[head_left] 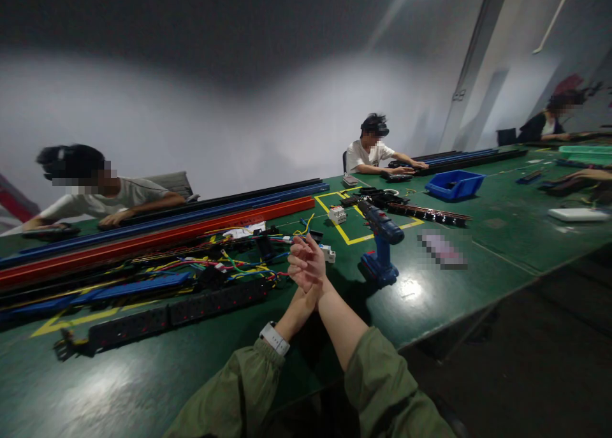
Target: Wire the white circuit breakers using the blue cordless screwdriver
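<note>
Standing near right hand: drill

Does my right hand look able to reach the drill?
Probably yes: the drill stands close by with its handle unblocked, though your left hand seems clasped round the wrist of your right hand.

1. Dim overall; a soft pale band lights the smooth grey-white wall, whose upper part sinks into near-black.
2. Light from above glares off the glossy green table in white spots; one at lower left, another just right of the blue-and-black cordless drill.
3. Dark shadows lie beneath the bare hands and beside the drill; the floor at lower right is nearly black.
4. Wide-angle stretching toward the edges; distant detail soft; square pixel blocks mask a flat pinkish item.
</note>
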A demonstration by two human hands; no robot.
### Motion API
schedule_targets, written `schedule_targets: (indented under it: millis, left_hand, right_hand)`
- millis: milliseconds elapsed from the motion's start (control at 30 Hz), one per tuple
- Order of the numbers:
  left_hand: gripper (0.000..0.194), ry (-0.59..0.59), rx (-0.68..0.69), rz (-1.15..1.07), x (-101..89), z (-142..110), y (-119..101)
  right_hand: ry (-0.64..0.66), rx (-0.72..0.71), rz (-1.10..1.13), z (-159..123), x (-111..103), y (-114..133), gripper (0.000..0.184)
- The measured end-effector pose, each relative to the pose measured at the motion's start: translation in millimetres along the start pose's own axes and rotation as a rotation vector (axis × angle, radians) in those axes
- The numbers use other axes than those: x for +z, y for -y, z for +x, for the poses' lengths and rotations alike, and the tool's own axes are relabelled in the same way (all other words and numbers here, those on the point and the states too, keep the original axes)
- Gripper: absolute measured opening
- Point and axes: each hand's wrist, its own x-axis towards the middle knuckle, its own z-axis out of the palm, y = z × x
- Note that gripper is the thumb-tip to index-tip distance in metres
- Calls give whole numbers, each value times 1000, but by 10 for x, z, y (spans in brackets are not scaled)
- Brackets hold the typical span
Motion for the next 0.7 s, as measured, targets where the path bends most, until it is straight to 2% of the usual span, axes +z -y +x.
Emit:
schedule_targets:
  millis: [67,133,200,267,300,333,433,467,567,633,700]
  left_hand:
    - [71,-10,6,181,-49,-1,-35]
    - [65,22,77,300,-89,-3,-92]
    - [53,112,162,413,-123,2,-161]
    - [42,220,237,554,-172,20,-235]
    - [38,234,289,635,-210,36,-270]
    - [35,198,354,719,-259,56,-300]
    - [28,-46,536,944,-463,142,-345]
    - [28,-98,563,1001,-540,178,-339]
    - [35,-141,573,1142,-748,283,-262]
    - [40,-108,548,1211,-839,337,-189]
    - [40,-68,504,1269,-888,370,-132]
  right_hand:
    - [5,-51,-31,-14,18,22,42]
    - [3,-109,-99,-31,62,43,39]
    - [-17,-197,-216,-52,113,85,35]
    - [-78,-341,-393,-83,131,188,30]
    - [-130,-430,-506,-106,115,271,27]
    - [-196,-521,-639,-134,77,373,26]
    - [-458,-761,-1116,-243,-150,729,26]
    - [-519,-787,-1279,-280,-250,832,28]
    - [-560,-729,-1707,-361,-557,989,36]
    - [-534,-608,-1917,-377,-734,956,46]
    - [-522,-445,-2024,-360,-877,862,55]
